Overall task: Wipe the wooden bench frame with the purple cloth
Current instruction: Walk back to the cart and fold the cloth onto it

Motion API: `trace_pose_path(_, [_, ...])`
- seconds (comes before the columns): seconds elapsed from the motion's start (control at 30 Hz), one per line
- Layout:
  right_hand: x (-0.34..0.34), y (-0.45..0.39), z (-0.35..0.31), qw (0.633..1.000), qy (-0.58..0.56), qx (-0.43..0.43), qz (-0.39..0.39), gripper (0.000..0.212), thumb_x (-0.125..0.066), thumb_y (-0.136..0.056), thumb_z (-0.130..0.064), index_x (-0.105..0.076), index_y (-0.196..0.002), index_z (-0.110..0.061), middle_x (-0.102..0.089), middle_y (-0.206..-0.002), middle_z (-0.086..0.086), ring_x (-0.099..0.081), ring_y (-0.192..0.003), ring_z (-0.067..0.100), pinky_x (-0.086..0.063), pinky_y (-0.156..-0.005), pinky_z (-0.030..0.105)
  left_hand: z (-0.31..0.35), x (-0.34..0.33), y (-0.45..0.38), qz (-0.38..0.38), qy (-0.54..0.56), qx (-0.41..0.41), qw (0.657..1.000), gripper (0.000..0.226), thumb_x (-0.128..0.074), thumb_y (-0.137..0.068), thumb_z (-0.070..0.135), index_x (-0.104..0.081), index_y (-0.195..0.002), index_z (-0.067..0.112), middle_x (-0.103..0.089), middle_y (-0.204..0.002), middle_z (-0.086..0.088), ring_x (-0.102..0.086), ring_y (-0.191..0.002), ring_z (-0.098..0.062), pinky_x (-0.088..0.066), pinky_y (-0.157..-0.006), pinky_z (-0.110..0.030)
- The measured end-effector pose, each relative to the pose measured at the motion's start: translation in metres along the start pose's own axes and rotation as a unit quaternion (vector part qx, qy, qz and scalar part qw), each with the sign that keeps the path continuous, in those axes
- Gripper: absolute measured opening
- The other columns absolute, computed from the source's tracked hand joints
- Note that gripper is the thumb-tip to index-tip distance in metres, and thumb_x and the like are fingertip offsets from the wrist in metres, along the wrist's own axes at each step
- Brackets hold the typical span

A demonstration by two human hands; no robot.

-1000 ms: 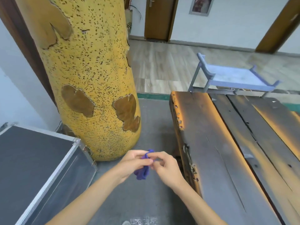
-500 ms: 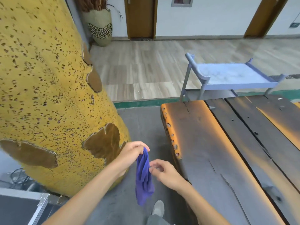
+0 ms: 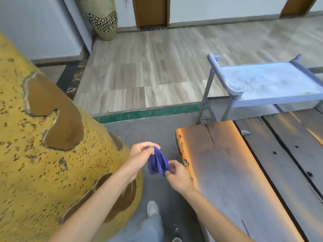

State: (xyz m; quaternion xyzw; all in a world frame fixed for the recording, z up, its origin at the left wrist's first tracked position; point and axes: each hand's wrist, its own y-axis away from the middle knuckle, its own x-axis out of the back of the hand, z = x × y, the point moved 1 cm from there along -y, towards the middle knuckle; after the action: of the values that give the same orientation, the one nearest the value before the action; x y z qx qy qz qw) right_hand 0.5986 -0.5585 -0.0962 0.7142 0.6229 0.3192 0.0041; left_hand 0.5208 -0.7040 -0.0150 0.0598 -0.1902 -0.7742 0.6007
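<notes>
A purple cloth (image 3: 157,163) hangs bunched between both hands, over the grey floor. My left hand (image 3: 139,156) pinches its top edge. My right hand (image 3: 178,175) grips its lower right side. The wooden bench (image 3: 227,172) lies just right of my hands, a dark worn plank top with an orange-lit left edge marked by small holes. More dark planks (image 3: 288,154) run alongside it on the right. The cloth is apart from the bench.
A large yellow speckled vase (image 3: 43,154) fills the left side, close to my left arm. A blue metal cart (image 3: 262,84) stands beyond the bench's far end. A patterned vase (image 3: 103,18) stands by the back wall. My shoe (image 3: 152,207) shows on the grey floor below.
The view has swung forward and right, away from the metal case. The cloth went from balled up to hanging from my left hand, and now both hands gather it shorter.
</notes>
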Motion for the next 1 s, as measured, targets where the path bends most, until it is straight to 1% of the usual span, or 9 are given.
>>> trace_pose_path(0.13, [0.025,-0.085,-0.017,0.998,0.01,-0.053,0.035,0.023,-0.062,-0.085,-0.012,-0.073,-0.105,-0.019,-0.078,-0.092,0.004,-0.074,-0.093,0.027,-0.056,-0.092,0.042,0.021,0.012,-0.091,0.031,-0.01,-0.022,0.999,0.039,-0.049,-0.086,-0.009,-0.077,-0.081,0.018,-0.071,-0.067,0.014,-0.058,-0.057,0.007,-0.045,-0.059,-0.013])
trace_pose_path(0.3, [0.066,-0.179,-0.064,0.994,0.023,-0.085,0.068,0.016,-0.06,-0.081,-0.015,-0.071,-0.079,-0.026,-0.074,-0.059,-0.006,-0.077,-0.073,0.017,-0.062,-0.083,0.039,0.04,0.029,-0.189,0.07,-0.02,-0.011,0.997,0.033,-0.052,-0.087,-0.008,-0.077,-0.088,0.013,-0.07,-0.077,0.004,-0.057,-0.06,0.007,-0.041,-0.054,-0.006])
trace_pose_path(0.43, [0.089,-0.233,-0.095,0.992,0.076,-0.083,0.059,0.02,-0.058,-0.081,-0.019,-0.072,-0.087,-0.031,-0.073,-0.056,-0.01,-0.073,-0.063,0.001,-0.06,-0.078,0.026,0.048,0.041,-0.245,0.074,-0.026,0.01,0.997,0.031,-0.054,-0.087,-0.003,-0.077,-0.085,0.018,-0.072,-0.083,0.0,-0.06,-0.072,-0.006,-0.044,-0.058,-0.005])
trace_pose_path(0.5, [0.092,-0.258,-0.105,0.991,0.081,-0.086,0.06,0.022,-0.059,-0.08,-0.016,-0.073,-0.085,-0.032,-0.074,-0.059,-0.007,-0.076,-0.069,0.008,-0.06,-0.086,0.03,0.049,0.045,-0.267,0.081,-0.018,0.021,0.996,0.03,-0.055,-0.087,-0.003,-0.077,-0.085,0.017,-0.073,-0.081,0.0,-0.061,-0.071,-0.006,-0.045,-0.057,-0.005])
trace_pose_path(0.6, [0.093,-0.295,-0.119,0.991,0.075,-0.093,0.053,0.024,-0.06,-0.077,-0.011,-0.073,-0.077,-0.032,-0.078,-0.072,-0.001,-0.077,-0.077,0.022,-0.061,-0.086,0.037,0.053,0.047,-0.298,0.1,-0.021,0.027,0.994,0.029,-0.056,-0.086,-0.001,-0.078,-0.084,0.018,-0.072,-0.075,0.004,-0.062,-0.068,-0.003,-0.045,-0.057,-0.007])
trace_pose_path(0.73, [0.094,-0.342,-0.126,0.988,0.006,-0.14,0.071,0.027,-0.058,-0.077,-0.006,-0.077,-0.072,-0.024,-0.077,-0.068,-0.003,-0.078,-0.074,0.022,-0.063,-0.085,0.04,0.063,0.043,-0.337,0.091,-0.039,0.028,0.995,0.028,-0.056,-0.087,0.002,-0.076,-0.081,0.02,-0.072,-0.075,0.006,-0.061,-0.065,-0.001,-0.047,-0.064,-0.018])
trace_pose_path(0.83, [0.097,-0.377,-0.131,0.983,-0.018,-0.151,0.1,0.012,-0.072,-0.074,-0.015,-0.075,-0.068,-0.025,-0.074,-0.06,-0.011,-0.077,-0.078,0.017,-0.062,-0.076,0.029,0.075,0.036,-0.373,0.075,-0.048,0.008,0.996,0.032,-0.055,-0.088,-0.003,-0.074,-0.078,0.02,-0.071,-0.073,0.007,-0.059,-0.057,0.009,-0.046,-0.058,-0.009])
trace_pose_path(0.9, [0.102,-0.405,-0.133,0.983,-0.032,-0.155,0.097,0.01,-0.083,-0.072,-0.025,-0.074,-0.071,-0.021,-0.075,-0.064,-0.005,-0.077,-0.077,0.021,-0.062,-0.078,0.034,0.085,0.03,-0.401,0.058,-0.053,0.0,0.997,0.031,-0.054,-0.088,-0.005,-0.074,-0.079,0.017,-0.071,-0.074,0.006,-0.06,-0.057,0.01,-0.046,-0.059,-0.007])
trace_pose_path(1.0, [0.112,-0.452,-0.134,0.982,-0.024,-0.169,0.078,0.013,-0.083,-0.075,-0.02,-0.07,-0.077,-0.017,-0.076,-0.064,0.0,-0.077,-0.073,0.024,-0.063,-0.083,0.042,0.099,0.025,-0.448,0.035,-0.079,-0.008,0.996,0.032,-0.056,-0.087,-0.007,-0.074,-0.078,0.017,-0.072,-0.075,0.007,-0.061,-0.06,0.011,-0.046,-0.062,-0.006])
